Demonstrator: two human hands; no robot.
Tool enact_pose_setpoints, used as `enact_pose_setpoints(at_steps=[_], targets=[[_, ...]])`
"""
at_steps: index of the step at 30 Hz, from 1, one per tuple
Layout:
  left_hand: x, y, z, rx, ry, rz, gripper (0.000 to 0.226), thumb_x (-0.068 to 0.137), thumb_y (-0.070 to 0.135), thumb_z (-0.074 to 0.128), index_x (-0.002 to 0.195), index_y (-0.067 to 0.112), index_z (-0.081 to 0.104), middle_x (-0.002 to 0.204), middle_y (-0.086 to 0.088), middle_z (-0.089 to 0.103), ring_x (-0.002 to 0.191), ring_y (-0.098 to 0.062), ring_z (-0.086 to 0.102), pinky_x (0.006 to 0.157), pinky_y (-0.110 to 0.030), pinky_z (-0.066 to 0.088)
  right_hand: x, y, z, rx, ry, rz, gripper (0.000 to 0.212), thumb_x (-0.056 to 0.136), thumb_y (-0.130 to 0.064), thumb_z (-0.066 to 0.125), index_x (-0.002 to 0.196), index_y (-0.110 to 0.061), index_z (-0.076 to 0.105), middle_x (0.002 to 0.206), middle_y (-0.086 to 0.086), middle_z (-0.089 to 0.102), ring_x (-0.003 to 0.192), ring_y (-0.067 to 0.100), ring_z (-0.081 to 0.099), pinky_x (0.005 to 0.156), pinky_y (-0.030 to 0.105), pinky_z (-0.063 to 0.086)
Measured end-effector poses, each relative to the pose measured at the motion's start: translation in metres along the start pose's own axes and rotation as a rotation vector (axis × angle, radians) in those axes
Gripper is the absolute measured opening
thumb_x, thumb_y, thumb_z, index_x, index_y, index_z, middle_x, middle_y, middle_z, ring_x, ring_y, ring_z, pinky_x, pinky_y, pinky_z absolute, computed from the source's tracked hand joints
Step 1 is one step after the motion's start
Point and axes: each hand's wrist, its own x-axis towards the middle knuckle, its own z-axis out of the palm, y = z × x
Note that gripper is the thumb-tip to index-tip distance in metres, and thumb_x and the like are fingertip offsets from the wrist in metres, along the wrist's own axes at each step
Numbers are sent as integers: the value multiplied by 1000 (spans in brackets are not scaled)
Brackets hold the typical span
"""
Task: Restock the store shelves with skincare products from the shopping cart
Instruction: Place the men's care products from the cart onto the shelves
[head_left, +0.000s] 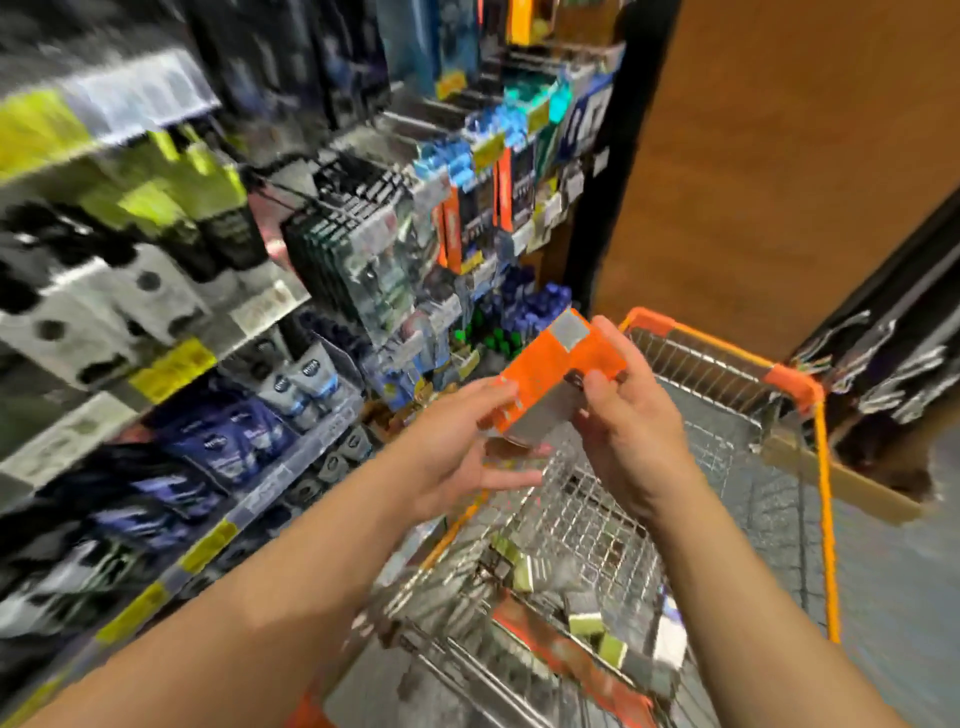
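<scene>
An orange and silver product box (545, 376) is held up above the wire shopping cart (727, 374). My right hand (631, 426) grips the box's right end, thumb on its near face and fingers curled over the top. My left hand (467, 447) touches the box's left lower side with fingers stretched out under it. The store shelves (291, 457) of skincare products run along the left. The picture is blurred by motion.
Small green and white boxes (587, 623) lie in the cart's bottom. The cart has orange corners and rails. Blue sachets and grey tubes (291, 389) stand on the mid shelf. A brown wall (779, 156) and a dark rack (893, 338) stand beyond the cart.
</scene>
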Motion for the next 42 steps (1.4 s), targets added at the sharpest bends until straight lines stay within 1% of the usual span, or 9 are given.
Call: enact_pose_setpoints(at_steps=[2, 6, 11, 17, 21, 24, 28, 33, 42], targets=[[-16, 11, -17, -88, -26, 122, 42, 86, 28, 66, 125, 14, 63, 114, -19, 68, 94, -36, 72, 75, -38, 64, 3, -9, 28, 42, -82, -1, 100, 70, -36, 93, 152, -10, 42, 119, 4, 71, 105, 18, 69, 95, 36, 55], [-50, 28, -55, -75, 23, 331, 48, 89, 14, 69, 136, 11, 59, 114, -19, 69, 91, -34, 71, 71, -29, 61, 8, -18, 89, 85, -131, 1, 55, 95, -11, 60, 148, -11, 46, 92, -6, 72, 82, 9, 69, 82, 30, 54], [-101, 52, -100, 103, 263, 576, 66, 70, 22, 91, 129, 29, 62, 124, -3, 72, 100, -16, 73, 82, -31, 58, 10, -21, 181, -23, -184, -18, 41, 103, -31, 52, 141, -20, 58, 120, -4, 72, 103, 13, 63, 82, 29, 50], [-167, 77, -148, 350, 534, 861, 63, 76, 7, 89, 116, 38, 52, 104, 17, 70, 92, -4, 70, 75, -17, 53, 3, -21, 286, -85, -329, -41, 84, 69, -64, 84, 136, -20, 59, 110, 0, 73, 96, 16, 68, 75, 33, 55], [-201, 84, -181, 361, 661, 1018, 63, 76, 15, 91, 115, 43, 50, 120, 8, 59, 103, -11, 65, 80, -23, 54, -1, -14, 335, -18, -412, -20, 54, 85, -34, 76, 133, -15, 60, 101, 1, 75, 86, 15, 69, 69, 30, 55], [-222, 86, -208, 332, 703, 1045, 66, 70, 32, 92, 119, 46, 50, 127, 3, 57, 112, -24, 64, 91, -43, 57, -7, -5, 369, 15, -460, -40, 48, 87, -28, 64, 129, -7, 61, 90, 1, 73, 73, 10, 67, 57, 22, 53], [-254, 86, -232, 212, 597, 1015, 75, 71, 36, 94, 131, 49, 51, 131, 10, 63, 115, -11, 66, 85, -26, 56, -14, 4, 412, 60, -521, -54, 32, 89, -24, 66, 117, -10, 62, 72, -8, 69, 61, 5, 64, 55, 21, 53], [-281, 88, -255, 163, 606, 1028, 80, 73, 45, 92, 140, 45, 48, 136, 4, 64, 126, -17, 62, 99, -39, 53, -25, 14, 448, 109, -593, -30, 41, 83, -23, 62, 121, -9, 62, 84, 2, 74, 72, 12, 71, 63, 25, 58], [-314, 96, -270, -14, 683, 1147, 74, 74, 24, 84, 140, 29, 51, 119, 8, 74, 109, -11, 71, 83, -25, 58, -29, 39, 462, 98, -614, 101, 59, 81, -8, 50, 140, -2, 53, 121, 20, 70, 106, 30, 67, 93, 47, 51]])
